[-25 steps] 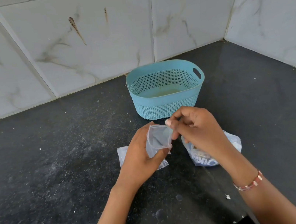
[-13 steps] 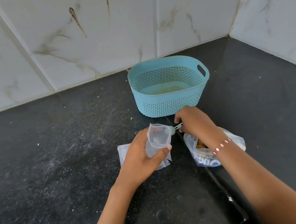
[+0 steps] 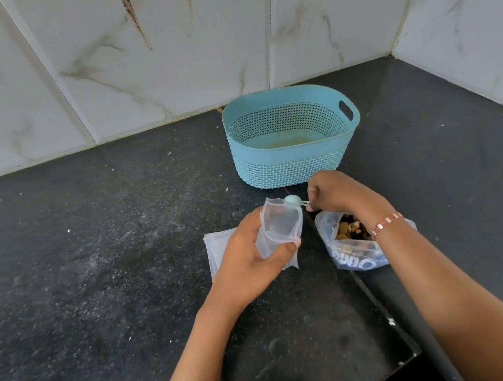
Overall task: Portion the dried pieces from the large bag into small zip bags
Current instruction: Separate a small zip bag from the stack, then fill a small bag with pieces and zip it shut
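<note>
The left hand [image 3: 248, 263] grips a small zip bag [image 3: 282, 226]; the right hand [image 3: 340, 196] pinches a scoop [image 3: 292, 199], perhaps empty, partly hiding the large bag [image 3: 352, 251].

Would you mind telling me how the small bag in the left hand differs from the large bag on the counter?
The small bag is clear and looks empty; the large bag carries blue print and holds dried pieces. The left hand holds the small bag up, while the large bag rests on the counter. Both are plastic with open mouths.
</note>
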### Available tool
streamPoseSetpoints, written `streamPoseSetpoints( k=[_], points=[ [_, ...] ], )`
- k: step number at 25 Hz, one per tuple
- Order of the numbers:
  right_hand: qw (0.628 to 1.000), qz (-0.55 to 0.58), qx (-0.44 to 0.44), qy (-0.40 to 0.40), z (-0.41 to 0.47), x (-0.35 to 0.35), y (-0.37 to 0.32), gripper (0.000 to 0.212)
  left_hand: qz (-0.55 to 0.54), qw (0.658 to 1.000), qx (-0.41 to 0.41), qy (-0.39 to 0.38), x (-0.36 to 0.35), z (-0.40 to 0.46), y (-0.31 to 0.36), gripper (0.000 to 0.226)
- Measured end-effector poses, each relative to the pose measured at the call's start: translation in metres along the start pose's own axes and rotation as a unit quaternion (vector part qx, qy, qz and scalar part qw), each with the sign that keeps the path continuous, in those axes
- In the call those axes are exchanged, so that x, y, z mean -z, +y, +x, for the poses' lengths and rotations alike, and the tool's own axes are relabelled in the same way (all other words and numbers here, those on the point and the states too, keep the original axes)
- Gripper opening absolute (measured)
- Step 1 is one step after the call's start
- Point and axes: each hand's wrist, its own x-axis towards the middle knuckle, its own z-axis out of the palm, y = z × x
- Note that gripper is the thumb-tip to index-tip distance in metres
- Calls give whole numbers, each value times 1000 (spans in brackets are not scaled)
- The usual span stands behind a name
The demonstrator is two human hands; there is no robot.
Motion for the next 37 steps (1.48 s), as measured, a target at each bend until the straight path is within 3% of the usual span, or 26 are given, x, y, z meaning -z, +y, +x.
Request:
streamPoseSetpoints(
  k=[3, 8, 17, 22, 26, 30, 37],
  points=[
    [996, 74, 42, 40, -13, 0, 3, 13, -43, 999, -6, -10, -1, -8, 5, 40],
    [962, 162, 86, 200, -51, 13, 10, 16, -103, 994, 18, -25, -8, -17, 6, 35],
    [902, 351, -36, 248, -134, 15, 45, 13, -179, 975, 109, -77, -40, -12, 15, 26],
    [911, 303, -57, 274, -150, -4, 48, 13, -297, 932, 192, -76, -49, 2, 8, 25],
    [950, 110, -83, 280, -153, -16, 47, 22, -341, 912, 210, -91, -53, 8, 2, 56],
    [954, -3, -53, 296, -146, -25, 33, 25, -359, 904, 215, -86, -54, 12, -3, 60],
    [960, 96, -97, 243, -131, -21, 32, 25, -410, 878, 230, -90, -61, 11, -4, 58]
  ],
)
